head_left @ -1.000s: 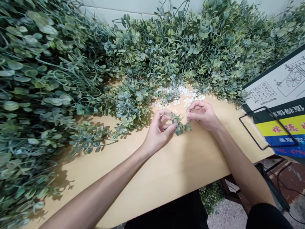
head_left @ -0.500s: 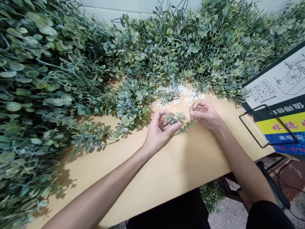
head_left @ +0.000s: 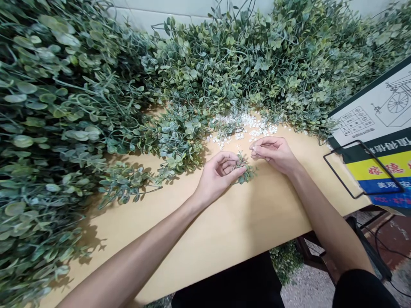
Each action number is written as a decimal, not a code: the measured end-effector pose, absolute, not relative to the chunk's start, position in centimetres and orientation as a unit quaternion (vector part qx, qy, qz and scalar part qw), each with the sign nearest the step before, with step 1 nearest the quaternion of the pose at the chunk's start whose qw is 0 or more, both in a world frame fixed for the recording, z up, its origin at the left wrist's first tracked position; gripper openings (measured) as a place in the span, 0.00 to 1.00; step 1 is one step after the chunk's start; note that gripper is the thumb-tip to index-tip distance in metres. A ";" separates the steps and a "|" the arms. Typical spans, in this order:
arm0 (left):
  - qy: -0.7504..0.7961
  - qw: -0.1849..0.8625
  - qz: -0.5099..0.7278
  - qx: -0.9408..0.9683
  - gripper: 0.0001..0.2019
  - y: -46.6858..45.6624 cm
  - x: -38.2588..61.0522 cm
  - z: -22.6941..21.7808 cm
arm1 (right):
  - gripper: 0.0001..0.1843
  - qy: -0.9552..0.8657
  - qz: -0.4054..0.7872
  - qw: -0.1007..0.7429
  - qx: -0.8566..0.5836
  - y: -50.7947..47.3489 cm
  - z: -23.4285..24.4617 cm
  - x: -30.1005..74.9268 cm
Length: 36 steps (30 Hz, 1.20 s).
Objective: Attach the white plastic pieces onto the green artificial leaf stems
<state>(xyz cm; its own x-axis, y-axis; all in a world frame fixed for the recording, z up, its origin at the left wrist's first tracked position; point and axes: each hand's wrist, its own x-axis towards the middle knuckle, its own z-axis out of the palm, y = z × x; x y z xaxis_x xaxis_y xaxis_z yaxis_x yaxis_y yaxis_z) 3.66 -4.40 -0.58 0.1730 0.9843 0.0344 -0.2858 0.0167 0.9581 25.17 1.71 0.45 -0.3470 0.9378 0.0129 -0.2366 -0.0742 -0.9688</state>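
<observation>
My left hand (head_left: 219, 172) is closed, pinching a small sprig of artificial green leaves (head_left: 246, 174) between thumb and fingers, just above the table. To its right, my right hand (head_left: 272, 153) has thumb and forefinger pressed together at the sprig's upper right, a small gap away from the leaves. A tiny pale speck shows at those fingertips, too small to name. Beyond both hands, a scatter of small white pieces (head_left: 247, 121) lies on the table. One small star-shaped bit (head_left: 238, 146) rests nearer to my hands.
Large heaps of artificial greenery (head_left: 224, 64) line the back and left of the wooden table (head_left: 205, 244). A loose leafy branch (head_left: 125, 184) lies at left. On the right stand a printed cardboard sheet (head_left: 362, 167) and a black wire frame (head_left: 326, 164).
The sprig in my left hand has turned and now hangs more to the lower right. My right hand has shifted slightly left, its fingertips now apart from the leaves.
</observation>
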 end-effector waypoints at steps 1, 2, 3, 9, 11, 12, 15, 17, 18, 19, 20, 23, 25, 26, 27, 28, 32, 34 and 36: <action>0.376 0.606 0.519 0.471 0.18 -4.4 3.6 -0.5 | 0.13 -0.506 0.648 0.451 -0.349 1.7 0.3 25.2; 0.379 0.607 0.513 0.474 0.17 -4.4 3.6 -0.4 | 0.13 -0.504 0.651 0.446 -0.351 1.7 0.2 25.2; 0.383 0.607 0.506 0.478 0.15 -4.5 3.5 -0.4 | 0.13 -0.503 0.655 0.442 -0.351 1.7 0.1 25.2; 0.385 0.592 0.539 0.459 0.15 -4.4 3.4 -0.5 | 0.14 -0.510 0.662 0.438 -0.331 1.7 -0.2 25.2; 0.395 0.592 0.522 0.469 0.15 -4.3 3.4 -0.6 | 0.14 -0.513 0.663 0.435 -0.329 1.7 -0.1 25.2; 0.401 0.589 0.514 0.477 0.14 -4.3 3.3 -0.7 | 0.15 -0.514 0.664 0.434 -0.327 1.6 -0.1 25.1; 0.418 0.570 0.509 0.492 0.13 -4.2 3.2 -0.9 | 0.15 -0.510 0.672 0.429 -0.324 1.6 -0.1 25.0; 0.426 0.561 0.508 0.495 0.14 -4.1 3.2 -1.0 | 0.15 -0.508 0.677 0.426 -0.321 1.6 -0.1 25.0; 0.426 0.563 0.509 0.492 0.14 -4.1 3.2 -1.0 | 0.15 -0.511 0.677 0.426 -0.317 1.6 -0.1 24.9; 0.424 0.567 0.514 0.484 0.14 -4.1 3.2 -1.0 | 0.14 -0.516 0.674 0.428 -0.312 1.6 -0.2 24.9; 0.421 0.571 0.523 0.473 0.15 -4.1 3.3 -1.0 | 0.14 -0.522 0.669 0.430 -0.307 1.6 -0.2 24.9; 0.415 0.579 0.537 0.452 0.16 -4.1 3.4 -0.7 | 0.14 -0.524 0.664 0.433 -0.312 1.6 -0.3 24.7; 0.422 0.575 0.528 0.461 0.15 -4.2 3.4 -0.5 | 0.14 -0.516 0.671 0.427 -0.317 1.6 -0.3 24.6; 0.424 0.574 0.521 0.468 0.15 -4.2 3.4 -0.4 | 0.15 -0.514 0.675 0.425 -0.316 1.5 -0.3 24.6; 0.426 0.572 0.517 0.473 0.15 -4.3 3.4 -0.3 | 0.15 -0.514 0.678 0.422 -0.313 1.5 -0.3 24.6; 0.428 0.571 0.513 0.477 0.15 -4.3 3.4 -0.3 | 0.15 -0.516 0.679 0.421 -0.310 1.5 -0.3 24.5; 0.445 0.556 0.505 0.488 0.14 -4.4 3.4 -0.3 | 0.14 -0.524 0.681 0.414 -0.302 1.4 -0.2 24.6; 0.449 0.536 0.510 0.502 0.13 -4.4 3.3 -0.4 | 0.14 -0.527 0.682 0.413 -0.294 1.4 -0.2 24.6; 0.447 0.524 0.513 0.513 0.13 -4.3 3.2 -0.4 | 0.14 -0.529 0.681 0.414 -0.292 1.3 -0.2 24.6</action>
